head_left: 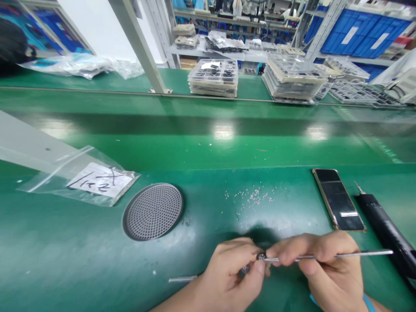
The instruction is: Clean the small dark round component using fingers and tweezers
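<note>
Low at the near edge, left hand point(227, 271) pinched shut on a small dark part point(261, 256), thumb and fingers curled round it. Right hand point(320, 266) closed on tweezers point(341, 255), tips touching the part, handle pointing right. Just left of the hands, a thin metal pin point(182, 279) flat on the green mat point(81, 260). Beyond the hands, tiny screws point(255, 196) scattered. Right of those, phone point(338, 199) face up, black driver point(386, 232) beside it. Further left, round mesh disc point(152, 211), then clear bag point(81, 180) with a written label. Across the belt, stacked trays point(213, 78).
</note>
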`<act>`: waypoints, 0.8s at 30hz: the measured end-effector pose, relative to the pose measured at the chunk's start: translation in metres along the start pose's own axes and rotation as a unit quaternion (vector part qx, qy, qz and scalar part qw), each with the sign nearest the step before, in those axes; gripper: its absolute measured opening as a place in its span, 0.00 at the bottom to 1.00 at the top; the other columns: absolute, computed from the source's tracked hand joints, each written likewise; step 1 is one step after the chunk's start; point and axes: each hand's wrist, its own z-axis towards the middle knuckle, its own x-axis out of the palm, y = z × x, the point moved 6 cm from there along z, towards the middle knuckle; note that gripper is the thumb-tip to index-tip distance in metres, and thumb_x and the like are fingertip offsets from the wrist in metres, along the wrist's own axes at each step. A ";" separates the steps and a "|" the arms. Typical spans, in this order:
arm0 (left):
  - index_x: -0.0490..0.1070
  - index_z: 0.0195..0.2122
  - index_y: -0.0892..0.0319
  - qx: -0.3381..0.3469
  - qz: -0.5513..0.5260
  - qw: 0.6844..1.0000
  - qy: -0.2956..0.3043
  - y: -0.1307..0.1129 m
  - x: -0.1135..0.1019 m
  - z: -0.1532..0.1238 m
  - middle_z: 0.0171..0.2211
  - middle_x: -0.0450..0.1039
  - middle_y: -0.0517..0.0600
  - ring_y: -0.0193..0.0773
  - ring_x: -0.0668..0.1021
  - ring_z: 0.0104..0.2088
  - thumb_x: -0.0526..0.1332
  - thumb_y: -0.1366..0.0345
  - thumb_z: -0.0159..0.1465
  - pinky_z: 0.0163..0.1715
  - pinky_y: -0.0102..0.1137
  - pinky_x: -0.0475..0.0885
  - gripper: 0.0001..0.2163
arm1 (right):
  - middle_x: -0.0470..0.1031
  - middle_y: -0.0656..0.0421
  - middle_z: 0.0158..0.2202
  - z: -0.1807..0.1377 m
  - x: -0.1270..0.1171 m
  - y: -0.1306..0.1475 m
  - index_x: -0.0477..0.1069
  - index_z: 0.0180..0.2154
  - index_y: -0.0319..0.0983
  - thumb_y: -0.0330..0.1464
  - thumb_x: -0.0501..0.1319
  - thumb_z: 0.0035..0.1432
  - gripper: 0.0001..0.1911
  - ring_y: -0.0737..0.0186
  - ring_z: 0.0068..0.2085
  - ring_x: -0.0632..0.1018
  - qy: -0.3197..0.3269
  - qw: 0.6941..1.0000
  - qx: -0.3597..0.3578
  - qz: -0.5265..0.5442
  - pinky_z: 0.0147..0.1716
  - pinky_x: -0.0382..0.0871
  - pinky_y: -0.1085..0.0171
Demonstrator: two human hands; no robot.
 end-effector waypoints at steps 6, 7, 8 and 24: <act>0.71 0.35 0.62 0.006 0.009 1.000 0.001 -0.002 0.000 -0.001 0.25 0.72 0.48 0.33 0.73 0.25 0.53 0.75 0.70 0.28 0.25 0.67 0.09 | 0.82 0.58 0.42 0.000 0.000 0.002 0.64 0.48 0.49 0.31 0.60 0.78 0.07 0.51 0.40 0.84 -0.021 1.000 -0.013 -0.010 0.38 0.85 0.53; 0.71 0.34 0.62 0.008 0.009 1.000 0.003 -0.002 0.000 0.000 0.24 0.71 0.48 0.33 0.73 0.25 0.53 0.75 0.69 0.28 0.25 0.67 0.09 | 0.82 0.58 0.41 0.001 0.000 0.002 0.64 0.47 0.49 0.31 0.60 0.78 0.07 0.51 0.40 0.84 -0.024 1.000 -0.012 -0.013 0.38 0.85 0.53; 0.70 0.34 0.61 0.008 0.008 1.000 0.003 -0.001 0.001 0.000 0.24 0.71 0.47 0.33 0.73 0.25 0.53 0.76 0.69 0.28 0.25 0.67 0.09 | 0.82 0.58 0.41 0.001 0.000 0.002 0.64 0.47 0.49 0.31 0.60 0.78 0.07 0.51 0.40 0.84 -0.027 0.999 -0.011 -0.017 0.38 0.85 0.53; 0.69 0.34 0.61 0.007 0.007 1.000 0.006 0.001 0.002 -0.003 0.24 0.71 0.48 0.33 0.73 0.25 0.53 0.75 0.69 0.29 0.26 0.67 0.09 | 0.82 0.58 0.39 0.002 0.000 0.003 0.64 0.46 0.49 0.31 0.61 0.78 0.07 0.48 0.38 0.85 -0.025 0.999 -0.013 -0.040 0.39 0.85 0.50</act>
